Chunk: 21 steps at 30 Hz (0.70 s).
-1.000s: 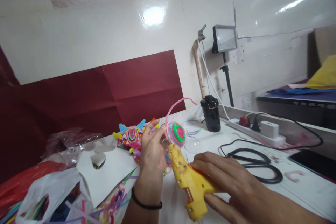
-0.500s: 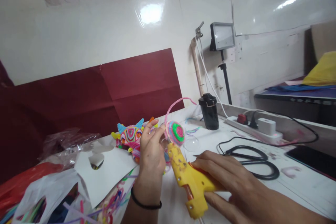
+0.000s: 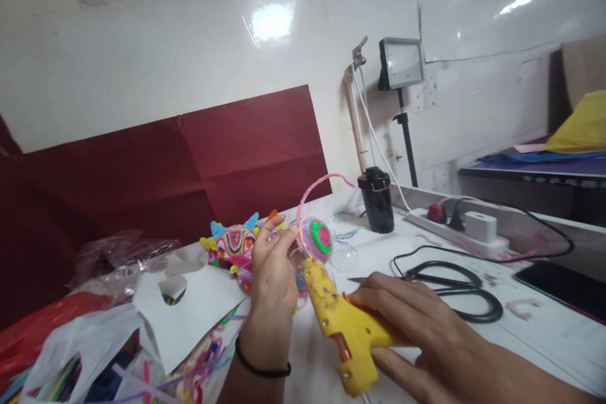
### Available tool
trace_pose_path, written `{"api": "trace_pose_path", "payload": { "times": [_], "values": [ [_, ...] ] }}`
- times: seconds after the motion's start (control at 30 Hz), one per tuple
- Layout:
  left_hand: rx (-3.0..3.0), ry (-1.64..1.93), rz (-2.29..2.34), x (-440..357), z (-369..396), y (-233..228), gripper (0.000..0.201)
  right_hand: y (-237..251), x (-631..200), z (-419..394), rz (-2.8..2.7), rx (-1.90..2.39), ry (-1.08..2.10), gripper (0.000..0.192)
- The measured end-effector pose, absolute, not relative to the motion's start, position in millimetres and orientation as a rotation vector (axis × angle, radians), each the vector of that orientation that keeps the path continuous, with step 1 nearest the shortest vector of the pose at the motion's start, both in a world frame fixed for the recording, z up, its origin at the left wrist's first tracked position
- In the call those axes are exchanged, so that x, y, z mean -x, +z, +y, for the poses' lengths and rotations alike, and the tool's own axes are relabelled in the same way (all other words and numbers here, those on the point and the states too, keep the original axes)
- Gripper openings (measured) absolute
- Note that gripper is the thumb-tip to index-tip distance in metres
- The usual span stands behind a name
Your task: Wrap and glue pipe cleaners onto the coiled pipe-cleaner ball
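My left hand (image 3: 277,262) pinches a round ornament (image 3: 316,240) coiled from pipe cleaners in green, pink and blue rings. A loose pink pipe cleaner (image 3: 318,183) curves up from its edge and off to the right. Wrapped around a yellow hot glue gun (image 3: 337,315), my right hand (image 3: 416,322) keeps the nozzle close against the ornament's near edge; whether it touches cannot be made out. Behind my left hand sits a colourful pipe-cleaner animal head (image 3: 234,243) with blue horns, partly covered. A clear dome (image 3: 345,257) lies right of the ornament.
Black-handled scissors (image 3: 478,306) lie beyond my right hand, near a phone (image 3: 568,289). A power strip (image 3: 457,233) with plugs and cables runs along the back right. A black cup (image 3: 376,202) stands behind. White cut paper (image 3: 189,303), plastic bags (image 3: 85,341) and loose pipe cleaners fill the left.
Almost nothing differs. My right hand and the glue gun have shifted very slightly to the right, with the nozzle still by the ornament. The left hand holds its place.
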State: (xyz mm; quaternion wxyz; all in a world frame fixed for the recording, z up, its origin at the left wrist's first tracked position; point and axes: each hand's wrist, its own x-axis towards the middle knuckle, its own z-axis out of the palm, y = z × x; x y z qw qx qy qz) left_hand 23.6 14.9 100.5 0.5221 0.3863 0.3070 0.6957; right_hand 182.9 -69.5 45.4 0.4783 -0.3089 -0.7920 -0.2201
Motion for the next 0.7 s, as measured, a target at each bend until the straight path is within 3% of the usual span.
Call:
{"api": "trace_pose_path", "payload": {
  "times": [0.7],
  "values": [
    [-0.969, 1.653, 0.696, -24.6, 9.5, 99.5, 0.037, 52.0, -181.3, -73.2, -1.892, 0.747, -0.583, 0.041]
  ]
}}
